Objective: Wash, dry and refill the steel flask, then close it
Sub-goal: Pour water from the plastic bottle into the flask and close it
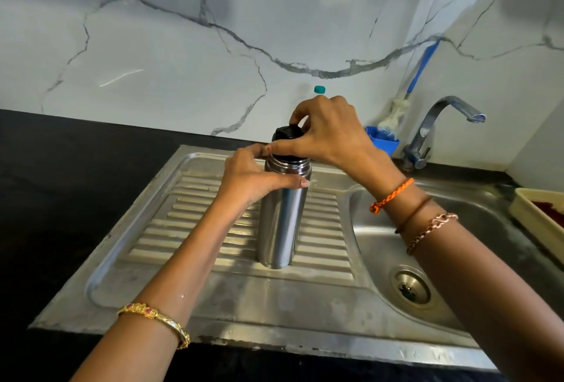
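Note:
The steel flask [279,229] stands upright on the ribbed steel drainboard [183,219], left of the sink basin. My left hand [250,178] grips its upper body, thumb across the front. A black cap [287,134] sits on the flask's neck. My right hand [329,131] comes from above and holds this cap with curled fingers and thumb. Whether the cap is fully seated I cannot tell.
The sink basin [384,247] with its drain [410,288] lies to the right, the tap [439,128] behind it. A blue holder [386,140] with a blue-handled brush stands by the wall. A teal bottle cap [319,89] shows behind my hand. A cream tray [537,213] sits far right.

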Tool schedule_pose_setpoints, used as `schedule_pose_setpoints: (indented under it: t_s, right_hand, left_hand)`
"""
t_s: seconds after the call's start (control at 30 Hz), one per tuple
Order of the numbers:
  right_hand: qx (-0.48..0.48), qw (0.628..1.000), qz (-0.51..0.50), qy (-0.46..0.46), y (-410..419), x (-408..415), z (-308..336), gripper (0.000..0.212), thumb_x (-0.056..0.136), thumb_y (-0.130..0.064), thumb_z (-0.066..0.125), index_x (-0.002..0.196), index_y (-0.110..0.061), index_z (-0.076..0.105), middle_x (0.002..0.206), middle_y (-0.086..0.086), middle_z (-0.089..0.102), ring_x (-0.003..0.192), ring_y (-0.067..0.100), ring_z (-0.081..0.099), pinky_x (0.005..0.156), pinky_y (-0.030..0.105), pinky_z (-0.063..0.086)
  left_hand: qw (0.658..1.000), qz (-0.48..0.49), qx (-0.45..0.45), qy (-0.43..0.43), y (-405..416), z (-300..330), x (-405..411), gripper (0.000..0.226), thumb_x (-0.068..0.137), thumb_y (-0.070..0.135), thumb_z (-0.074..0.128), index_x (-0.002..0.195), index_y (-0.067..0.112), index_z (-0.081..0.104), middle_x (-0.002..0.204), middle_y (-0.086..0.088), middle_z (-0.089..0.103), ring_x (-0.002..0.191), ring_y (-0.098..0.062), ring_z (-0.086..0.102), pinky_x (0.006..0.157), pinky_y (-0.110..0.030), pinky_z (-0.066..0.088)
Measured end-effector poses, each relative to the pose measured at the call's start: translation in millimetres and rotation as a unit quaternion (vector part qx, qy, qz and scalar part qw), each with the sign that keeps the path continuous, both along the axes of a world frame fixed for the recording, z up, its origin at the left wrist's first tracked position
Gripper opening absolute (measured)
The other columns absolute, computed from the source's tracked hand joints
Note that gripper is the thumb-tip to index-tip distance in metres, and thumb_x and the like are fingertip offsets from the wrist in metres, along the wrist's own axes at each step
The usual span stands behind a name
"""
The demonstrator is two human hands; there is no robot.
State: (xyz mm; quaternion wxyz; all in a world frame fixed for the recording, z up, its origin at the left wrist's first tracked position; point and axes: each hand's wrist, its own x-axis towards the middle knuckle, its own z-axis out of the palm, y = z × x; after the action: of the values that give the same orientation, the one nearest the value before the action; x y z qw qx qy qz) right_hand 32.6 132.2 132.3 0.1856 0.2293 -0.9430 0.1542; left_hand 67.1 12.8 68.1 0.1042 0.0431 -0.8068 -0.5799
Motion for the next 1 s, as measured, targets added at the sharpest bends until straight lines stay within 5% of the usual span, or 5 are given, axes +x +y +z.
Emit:
schedule_pose_setpoints:
  t_s: [0.2, 0.4, 0.7, 0.87, 1.0]
  right_hand:
    - [0.052, 0.996, -0.068, 0.032, -10, 4, -3, 0.068, 0.065, -0.072, 0.062, 0.089, -0.009, 0.057, 0.076, 0.002, 0.052, 0.073, 0.021, 0.05, 0.061, 0.028, 0.034]
    - [0.002, 0.974, 0.135, -0.184, 10, 8, 9, 0.079, 0.081, -0.033, 0.067, 0.145, -0.016, 0.025, 0.15, 0.005, 0.031, 0.136, 0.02, 0.03, 0.105, 0.025, 0.027]
    - [-0.069, 0.986, 0.095, -0.121, 0, -4, 1, 0.036, 0.077, -0.019, 0.068, 0.112, -0.014, 0.065, 0.109, 0.001, 0.066, 0.091, 0.008, 0.053, 0.065, 0.002, 0.037]
    - [-0.062, 0.996, 0.056, -0.008, -3, -10, -21, 0.058, 0.068, -0.061, 0.055, 0.092, -0.009, 0.066, 0.083, 0.006, 0.059, 0.078, 0.018, 0.052, 0.057, 0.021, 0.034]
    - [-0.01, 0.999, 0.034, 0.014, 5, -22, -16, 0.058, 0.071, -0.058, 0.053, 0.095, -0.006, 0.063, 0.084, 0.004, 0.044, 0.08, 0.018, 0.043, 0.068, 0.025, 0.028]
  left_hand:
    - [1.0, 0.001, -0.005, 0.005, 0, 0, 0, 0.061, 0.049, 0.026, 0.089, 0.104, 0.021, 0.062, 0.091, 0.014, 0.058, 0.087, -0.003, 0.049, 0.078, -0.019, 0.035]
    - [1.0, -0.013, 0.001, 0.004, -3, -4, -2, 0.052, 0.049, 0.022, 0.089, 0.091, 0.022, 0.058, 0.088, 0.012, 0.061, 0.082, 0.002, 0.052, 0.066, -0.015, 0.038]
    - [1.0, -0.01, -0.002, 0.017, -2, -7, -4, 0.065, 0.05, 0.024, 0.089, 0.108, 0.017, 0.059, 0.091, 0.013, 0.056, 0.078, 0.005, 0.046, 0.061, -0.008, 0.032]
    - [1.0, 0.003, -0.021, 0.021, -4, -11, -8, 0.063, 0.049, 0.028, 0.089, 0.104, 0.016, 0.062, 0.098, 0.007, 0.063, 0.091, -0.007, 0.055, 0.073, -0.017, 0.04]
    - [0.978, 0.021, -0.201, -0.044, -10, -53, 1, 0.03, 0.057, 0.02, 0.086, 0.077, 0.021, 0.064, 0.084, 0.007, 0.067, 0.082, -0.008, 0.06, 0.084, -0.031, 0.049]
